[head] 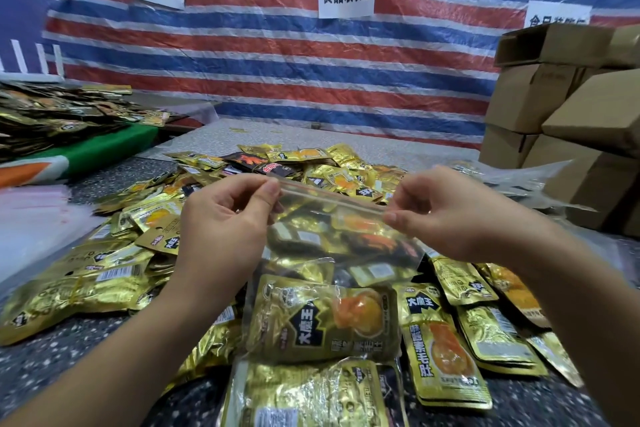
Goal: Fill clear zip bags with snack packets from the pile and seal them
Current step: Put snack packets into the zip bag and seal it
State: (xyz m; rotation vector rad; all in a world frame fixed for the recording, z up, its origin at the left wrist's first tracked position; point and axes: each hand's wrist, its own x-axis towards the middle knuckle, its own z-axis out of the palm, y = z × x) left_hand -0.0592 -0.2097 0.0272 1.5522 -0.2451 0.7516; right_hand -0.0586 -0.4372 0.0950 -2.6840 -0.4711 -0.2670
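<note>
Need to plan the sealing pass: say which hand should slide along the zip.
Probably right. Both hands pinch the bag's zip ends; the left hand anchors its corner, and the right hand's grip sits on the strip, free to slide leftward.

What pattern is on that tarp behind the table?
Red, white and blue horizontal stripes on the tarp, seen in the head view.

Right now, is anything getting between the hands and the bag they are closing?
Nothing visible. The left hand and the right hand each pinch an end of the clear bag's zip strip, held up above the snack packets.
</note>
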